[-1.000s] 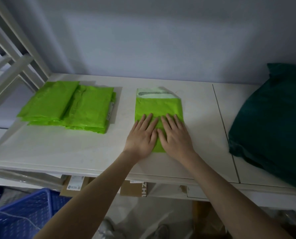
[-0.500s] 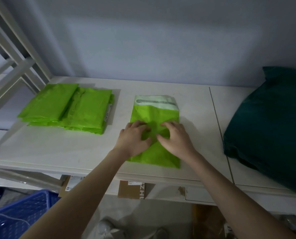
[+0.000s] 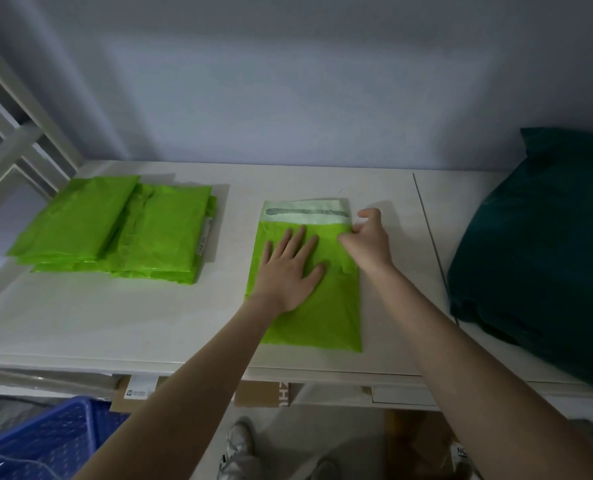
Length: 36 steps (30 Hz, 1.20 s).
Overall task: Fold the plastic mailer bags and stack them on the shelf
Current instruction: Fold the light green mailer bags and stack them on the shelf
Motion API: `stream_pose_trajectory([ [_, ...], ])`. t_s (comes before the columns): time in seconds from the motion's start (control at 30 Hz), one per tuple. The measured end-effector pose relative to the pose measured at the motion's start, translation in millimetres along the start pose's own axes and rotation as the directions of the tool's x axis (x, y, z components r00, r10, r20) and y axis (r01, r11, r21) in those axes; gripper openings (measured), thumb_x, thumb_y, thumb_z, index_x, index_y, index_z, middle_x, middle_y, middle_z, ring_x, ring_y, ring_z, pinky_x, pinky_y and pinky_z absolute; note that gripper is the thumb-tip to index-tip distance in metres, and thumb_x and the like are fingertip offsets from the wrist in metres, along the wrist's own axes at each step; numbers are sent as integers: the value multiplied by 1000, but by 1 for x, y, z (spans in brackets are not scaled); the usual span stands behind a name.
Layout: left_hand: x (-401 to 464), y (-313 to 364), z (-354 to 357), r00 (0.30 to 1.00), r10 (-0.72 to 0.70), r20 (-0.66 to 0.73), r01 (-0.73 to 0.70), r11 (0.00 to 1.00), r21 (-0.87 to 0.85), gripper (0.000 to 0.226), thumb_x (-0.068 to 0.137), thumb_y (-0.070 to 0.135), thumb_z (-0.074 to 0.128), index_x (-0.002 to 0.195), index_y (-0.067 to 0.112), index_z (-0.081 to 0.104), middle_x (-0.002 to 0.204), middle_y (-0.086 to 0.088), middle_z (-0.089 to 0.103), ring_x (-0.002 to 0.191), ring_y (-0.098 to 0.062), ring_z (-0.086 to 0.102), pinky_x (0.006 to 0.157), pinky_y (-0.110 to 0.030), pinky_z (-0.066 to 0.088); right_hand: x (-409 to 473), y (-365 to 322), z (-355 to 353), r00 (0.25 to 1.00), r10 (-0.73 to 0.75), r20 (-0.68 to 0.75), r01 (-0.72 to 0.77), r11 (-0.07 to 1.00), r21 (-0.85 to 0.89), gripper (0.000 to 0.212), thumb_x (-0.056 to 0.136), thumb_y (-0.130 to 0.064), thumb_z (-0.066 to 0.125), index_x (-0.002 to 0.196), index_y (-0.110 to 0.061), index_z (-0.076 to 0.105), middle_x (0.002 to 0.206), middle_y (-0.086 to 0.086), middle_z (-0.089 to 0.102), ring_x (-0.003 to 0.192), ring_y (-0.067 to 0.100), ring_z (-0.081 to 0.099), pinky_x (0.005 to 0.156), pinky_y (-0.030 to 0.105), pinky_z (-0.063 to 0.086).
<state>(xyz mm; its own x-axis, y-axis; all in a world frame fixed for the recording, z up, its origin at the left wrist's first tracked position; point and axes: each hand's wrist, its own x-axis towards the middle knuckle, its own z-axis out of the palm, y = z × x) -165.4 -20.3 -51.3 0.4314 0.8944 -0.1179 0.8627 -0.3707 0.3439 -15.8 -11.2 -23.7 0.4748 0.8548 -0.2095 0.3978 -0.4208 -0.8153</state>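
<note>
A bright green plastic mailer bag (image 3: 326, 313) lies flat on the white shelf (image 3: 115, 323), its pale adhesive flap at the far end. My left hand (image 3: 288, 271) rests flat on the middle of the bag with fingers spread. My right hand (image 3: 367, 237) sits at the bag's far right corner, fingers curled, pinching the bag's edge just below the flap. A stack of folded green mailer bags (image 3: 122, 230) lies to the left on the same shelf.
A dark green cushion-like bundle (image 3: 544, 254) fills the right end of the shelf. White shelf-frame bars (image 3: 14, 147) rise at the far left. Below the shelf are a blue plastic crate (image 3: 46, 441) and cardboard boxes (image 3: 260, 393).
The bag now lies longer and flatter toward the shelf's front edge. My left hand went from curled to flat on the bag. My right hand moved to the far right corner.
</note>
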Motion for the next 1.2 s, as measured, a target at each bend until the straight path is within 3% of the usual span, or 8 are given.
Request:
stream_pose_trajectory([
  [0.17, 0, 0, 2, 1000, -7, -19, 7, 1000, 20, 61, 95, 54, 28, 150, 34, 10, 159, 9, -3, 146, -13, -8, 118, -42, -5, 14, -7, 4, 998, 46, -34, -41, 989, 142, 51, 73, -5, 67, 115, -13, 40, 113, 14, 56, 100, 29, 57, 73, 27, 39],
  [0.4, 0, -1, 3, 1000, 0, -24, 1, 1000, 28, 67, 89, 61, 19, 150, 34, 10, 159, 9, -2, 146, -13, -9, 118, -42, -5, 27, -16, 3, 998, 70, 8, -67, 912, 406, 49, 70, 6, 66, 112, -12, 48, 108, 12, 61, 92, 25, 61, 77, 32, 50],
  [0.5, 3, 2, 2, 1000, -13, -26, 13, 1000, 14, 60, 96, 55, 25, 150, 33, 9, 159, 8, -4, 146, -13, -10, 118, -42, -6, 27, -17, 1, 995, -60, -76, 79, 957, 278, 49, 73, 9, 57, 118, -9, 48, 97, 7, 61, 82, 21, 57, 65, 12, 44],
  [0.63, 8, 6, 2, 1000, -20, 0, 20, 1000, 11, 61, 96, 56, 21, 150, 32, 5, 158, 6, -9, 145, -15, -13, 118, -43, -8, 23, -14, -1, 937, -266, -224, 270, 963, -16, 45, 75, 3, 56, 118, -5, 51, 115, 16, 52, 106, 32, 49, 95, 36, 39],
  [0.8, 17, 10, -1, 999, -6, 43, 7, 999, -42, 58, 99, 45, 21, 150, 27, 1, 158, 2, -13, 144, -16, -16, 117, -42, -10, -9, 1, 13, 856, -517, 10, 495, 813, -306, 33, 88, -8, 53, 120, -1, 56, 124, 17, 54, 118, 34, 46, 99, 33, 32],
  [0.93, 20, 6, -8, 996, 17, 90, 1, 981, -196, 58, 100, 29, 26, 150, 21, -1, 158, 1, -11, 144, -13, -17, 115, -38, -13, -16, 19, 19, 864, -428, 264, 503, 736, -453, 48, 101, -28, 31, 145, -7, 31, 154, 8, 25, 143, 19, 19, 116, 29, 12],
  [1.03, 21, -2, -13, 996, 12, 83, 13, 955, -296, 56, 101, 26, 28, 150, 19, 3, 158, -2, -10, 144, -14, -15, 115, -35, -11, -16, 28, 18, 851, -416, 321, 525, 637, -565, 52, 102, -32, 23, 149, -11, 18, 159, 3, 10, 146, 14, 6, 118, 28, 4],
  [1.2, 20, -24, -16, 997, -79, 24, 82, 958, -275, 53, 103, 31, 24, 150, 14, 6, 158, -5, -7, 145, -15, -9, 115, -30, -4, -17, 30, 17, 863, -368, 346, 505, 635, -584, 53, 102, -34, 21, 151, -15, 10, 159, 0, 0, 146, 12, -1, 119, 31, 2],
])
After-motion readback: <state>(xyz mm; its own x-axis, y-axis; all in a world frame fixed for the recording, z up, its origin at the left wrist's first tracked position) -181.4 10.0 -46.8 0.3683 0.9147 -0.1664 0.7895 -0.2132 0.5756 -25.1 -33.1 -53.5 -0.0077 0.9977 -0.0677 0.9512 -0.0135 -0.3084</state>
